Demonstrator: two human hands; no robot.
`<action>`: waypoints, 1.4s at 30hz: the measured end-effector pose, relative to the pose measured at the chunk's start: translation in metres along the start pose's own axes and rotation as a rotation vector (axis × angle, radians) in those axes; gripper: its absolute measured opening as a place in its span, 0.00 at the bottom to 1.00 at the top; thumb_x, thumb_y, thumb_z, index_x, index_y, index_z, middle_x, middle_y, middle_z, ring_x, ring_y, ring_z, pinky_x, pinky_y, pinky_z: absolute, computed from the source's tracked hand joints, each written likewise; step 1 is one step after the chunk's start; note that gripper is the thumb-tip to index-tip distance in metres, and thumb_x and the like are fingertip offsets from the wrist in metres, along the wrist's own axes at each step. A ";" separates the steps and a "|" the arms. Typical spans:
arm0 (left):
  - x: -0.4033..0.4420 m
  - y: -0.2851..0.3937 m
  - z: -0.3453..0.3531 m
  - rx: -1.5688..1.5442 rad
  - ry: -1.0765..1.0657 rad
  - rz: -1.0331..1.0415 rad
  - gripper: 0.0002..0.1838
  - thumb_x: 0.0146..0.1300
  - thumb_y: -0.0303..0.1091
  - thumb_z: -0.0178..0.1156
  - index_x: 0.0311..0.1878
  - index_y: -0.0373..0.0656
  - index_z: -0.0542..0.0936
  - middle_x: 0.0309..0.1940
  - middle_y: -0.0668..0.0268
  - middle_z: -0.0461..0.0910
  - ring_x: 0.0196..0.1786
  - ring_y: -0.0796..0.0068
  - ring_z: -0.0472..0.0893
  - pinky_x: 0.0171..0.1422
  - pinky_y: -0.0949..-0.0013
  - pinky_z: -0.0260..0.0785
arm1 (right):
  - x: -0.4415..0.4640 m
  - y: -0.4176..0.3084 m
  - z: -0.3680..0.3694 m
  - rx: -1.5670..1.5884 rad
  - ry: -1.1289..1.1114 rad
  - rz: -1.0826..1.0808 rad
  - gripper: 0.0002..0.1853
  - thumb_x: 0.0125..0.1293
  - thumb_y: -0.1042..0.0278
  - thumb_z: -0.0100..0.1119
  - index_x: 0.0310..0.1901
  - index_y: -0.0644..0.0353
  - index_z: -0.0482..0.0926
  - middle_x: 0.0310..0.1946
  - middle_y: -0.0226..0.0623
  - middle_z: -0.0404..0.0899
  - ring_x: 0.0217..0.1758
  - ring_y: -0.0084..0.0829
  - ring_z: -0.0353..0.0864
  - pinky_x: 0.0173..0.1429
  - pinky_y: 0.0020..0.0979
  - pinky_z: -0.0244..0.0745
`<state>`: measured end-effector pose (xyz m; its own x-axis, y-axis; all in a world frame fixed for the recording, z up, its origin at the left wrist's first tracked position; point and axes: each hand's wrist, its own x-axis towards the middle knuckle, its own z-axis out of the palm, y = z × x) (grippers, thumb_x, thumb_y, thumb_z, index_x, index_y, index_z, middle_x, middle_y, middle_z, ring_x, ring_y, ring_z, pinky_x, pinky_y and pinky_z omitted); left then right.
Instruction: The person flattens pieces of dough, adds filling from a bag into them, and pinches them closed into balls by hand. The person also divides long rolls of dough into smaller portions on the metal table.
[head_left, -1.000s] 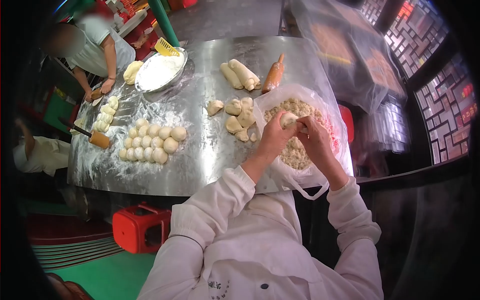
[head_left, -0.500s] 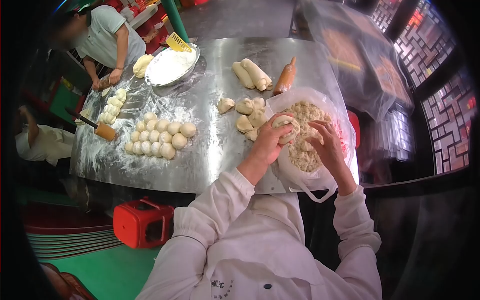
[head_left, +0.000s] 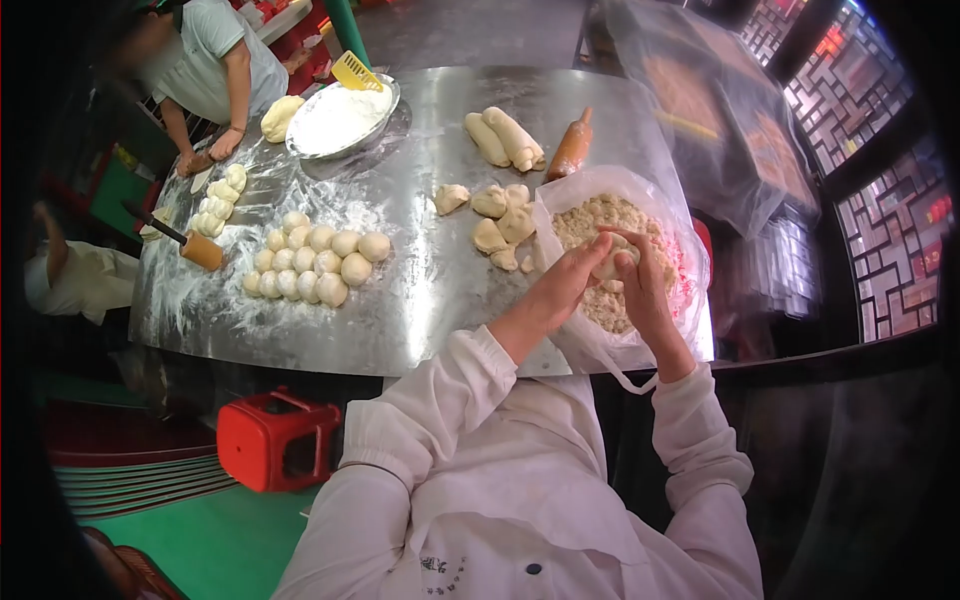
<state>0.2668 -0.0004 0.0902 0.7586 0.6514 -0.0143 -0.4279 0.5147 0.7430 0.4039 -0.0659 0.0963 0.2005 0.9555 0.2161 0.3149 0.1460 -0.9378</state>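
Over the bag of crumbly filling (head_left: 610,212), my left hand (head_left: 567,283) and my right hand (head_left: 648,290) are cupped together around a pale dough piece (head_left: 613,260). Both hands' fingers curve over it, so much of the dough is hidden. Left of the bag lie several rough dough lumps (head_left: 488,236). Farther left, rows of smooth round dough balls (head_left: 327,262) rest on the floured steel table (head_left: 430,330).
Two dough rolls (head_left: 512,138) and a rolling pin (head_left: 571,146) lie behind the bag. A flour basin (head_left: 340,125) holds a yellow scoop (head_left: 356,72). At the far left a co-worker (head_left: 222,60) handles dough. A red stool (head_left: 277,438) stands below the table edge.
My right hand has come in from the side to meet my left, and both now close around the dough piece. The whole view has shifted slightly.
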 end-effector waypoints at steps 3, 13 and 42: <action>-0.008 -0.008 0.008 0.040 -0.024 -0.045 0.19 0.79 0.41 0.53 0.63 0.39 0.75 0.49 0.72 0.79 0.47 0.83 0.77 0.53 0.76 0.70 | -0.003 -0.010 -0.006 -0.044 0.007 -0.015 0.13 0.78 0.70 0.47 0.58 0.66 0.73 0.57 0.45 0.82 0.56 0.36 0.83 0.61 0.35 0.77; -0.008 -0.014 0.003 -0.064 0.022 -0.092 0.18 0.79 0.41 0.49 0.61 0.39 0.74 0.50 0.69 0.79 0.53 0.79 0.77 0.60 0.71 0.70 | 0.007 0.009 -0.017 -0.363 -0.074 -0.213 0.15 0.66 0.78 0.57 0.54 0.63 0.74 0.58 0.47 0.78 0.62 0.47 0.77 0.65 0.39 0.73; -0.047 0.045 -0.029 0.058 0.493 0.417 0.44 0.78 0.67 0.33 0.74 0.32 0.66 0.75 0.52 0.65 0.76 0.65 0.65 0.80 0.62 0.53 | 0.018 -0.041 0.141 -0.105 0.172 -0.367 0.24 0.80 0.55 0.47 0.67 0.62 0.73 0.58 0.49 0.78 0.61 0.38 0.77 0.67 0.37 0.71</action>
<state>0.1983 0.0082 0.1051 0.2139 0.9768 -0.0115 -0.6002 0.1407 0.7874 0.2643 -0.0186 0.1004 0.2065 0.7870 0.5814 0.4856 0.4334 -0.7592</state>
